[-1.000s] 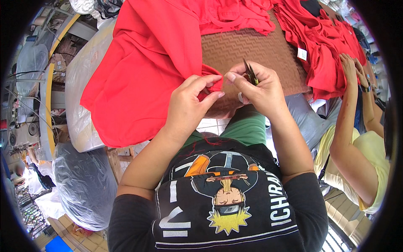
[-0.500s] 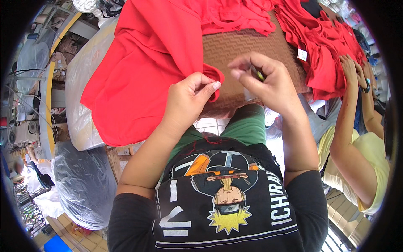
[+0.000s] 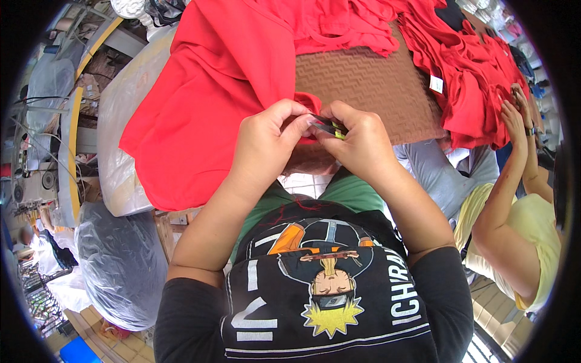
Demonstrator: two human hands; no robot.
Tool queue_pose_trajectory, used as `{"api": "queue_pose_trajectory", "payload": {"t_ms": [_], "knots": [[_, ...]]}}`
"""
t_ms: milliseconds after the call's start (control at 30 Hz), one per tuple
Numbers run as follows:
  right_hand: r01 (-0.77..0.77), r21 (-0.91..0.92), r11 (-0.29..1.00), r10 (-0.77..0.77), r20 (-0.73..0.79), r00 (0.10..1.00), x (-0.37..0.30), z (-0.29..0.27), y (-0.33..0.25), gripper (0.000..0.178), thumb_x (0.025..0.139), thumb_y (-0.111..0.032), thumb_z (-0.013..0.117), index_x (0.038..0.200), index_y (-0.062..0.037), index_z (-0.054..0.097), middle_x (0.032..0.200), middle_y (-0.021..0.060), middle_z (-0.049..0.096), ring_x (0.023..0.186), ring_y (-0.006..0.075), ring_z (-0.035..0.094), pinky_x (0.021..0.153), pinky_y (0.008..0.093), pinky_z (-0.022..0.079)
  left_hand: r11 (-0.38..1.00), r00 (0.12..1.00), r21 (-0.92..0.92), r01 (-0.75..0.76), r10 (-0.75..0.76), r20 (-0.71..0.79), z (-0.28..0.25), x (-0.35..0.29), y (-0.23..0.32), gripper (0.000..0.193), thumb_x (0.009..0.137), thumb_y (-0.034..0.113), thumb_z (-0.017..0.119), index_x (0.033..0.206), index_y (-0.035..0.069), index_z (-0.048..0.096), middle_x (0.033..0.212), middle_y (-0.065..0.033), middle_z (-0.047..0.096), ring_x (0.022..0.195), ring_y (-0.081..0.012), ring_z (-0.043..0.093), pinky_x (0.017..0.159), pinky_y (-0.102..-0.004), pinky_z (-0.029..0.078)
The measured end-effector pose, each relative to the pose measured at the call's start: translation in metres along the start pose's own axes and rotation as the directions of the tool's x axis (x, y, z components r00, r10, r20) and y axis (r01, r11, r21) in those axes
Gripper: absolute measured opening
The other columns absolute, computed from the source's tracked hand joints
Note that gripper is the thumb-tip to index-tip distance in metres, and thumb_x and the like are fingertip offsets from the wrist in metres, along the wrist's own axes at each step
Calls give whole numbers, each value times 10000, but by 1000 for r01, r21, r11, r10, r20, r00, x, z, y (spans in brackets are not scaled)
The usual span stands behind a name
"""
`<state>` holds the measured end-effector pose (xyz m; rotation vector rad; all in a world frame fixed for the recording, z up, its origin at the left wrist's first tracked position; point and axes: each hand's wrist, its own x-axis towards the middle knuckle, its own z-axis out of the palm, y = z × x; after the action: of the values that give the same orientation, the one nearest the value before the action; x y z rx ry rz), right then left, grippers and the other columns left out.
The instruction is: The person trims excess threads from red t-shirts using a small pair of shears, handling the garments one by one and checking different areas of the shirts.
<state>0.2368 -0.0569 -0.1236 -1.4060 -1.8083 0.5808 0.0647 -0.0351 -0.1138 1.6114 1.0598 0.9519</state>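
A red garment (image 3: 212,103) drapes over the near left edge of a brown covered table. My left hand (image 3: 266,138) is closed in a pinch on the garment's edge, thumb uppermost. In my right hand (image 3: 363,138) is a small pair of thread snips (image 3: 331,126), dark with yellow-green parts. Their dark tips reach to my left fingertips at the pinched edge. My right fingers wrap round the snips and hide part of them. The exact spot where the tips meet the cloth is too small to make out.
More red garments lie along the back and right of the brown tabletop (image 3: 375,85). At the right, a co-worker's hands (image 3: 516,115) touch the red pile (image 3: 466,78). Plastic-wrapped bundles (image 3: 121,260) stand to my left, beside a yellow-edged rack (image 3: 72,154).
My right hand has moved left and down with the snips, bringing them against my left fingertips. My left hand keeps its pinch on the garment. The co-worker's hands have shifted slightly.
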Motion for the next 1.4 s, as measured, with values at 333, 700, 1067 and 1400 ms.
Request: {"api": "queue_pose_trajectory", "payload": {"t_ms": [333,700,1067,1400], "knots": [[-196,80,977,164,303,939,-2,-45,-13,285,803,-238,745,960,-26,638,727,102,630,662,198,623,616,329,486,982,990,181,-55,30,136,-5,12,21,123,912,101,621,906,-16,657,791,-64,697,767,-93,657,698,-239,520],[197,-101,975,-166,254,953,7,-76,-14,204,799,-152,704,931,-27,613,814,138,629,746,313,635,642,375,489,980,984,197,-39,4,177,-5,15,20,148,924,134,620,926,-10,652,830,-41,700,781,-67,630,704,-227,500],[276,-101,956,-242,264,934,14,-67,-15,189,798,-184,697,907,-51,620,805,132,639,758,338,632,631,408,487,966,984,257,-35,-11,176,-5,15,20,124,920,116,618,932,-4,649,837,-55,708,779,-80,649,695,-229,507],[234,-144,962,-186,286,940,13,-64,-15,180,800,-192,694,895,-63,612,787,114,647,745,328,640,616,408,493,980,990,146,-138,131,61,1,14,5,189,869,210,676,873,23,654,724,-122,674,634,-223,671,566,-315,503]]}}
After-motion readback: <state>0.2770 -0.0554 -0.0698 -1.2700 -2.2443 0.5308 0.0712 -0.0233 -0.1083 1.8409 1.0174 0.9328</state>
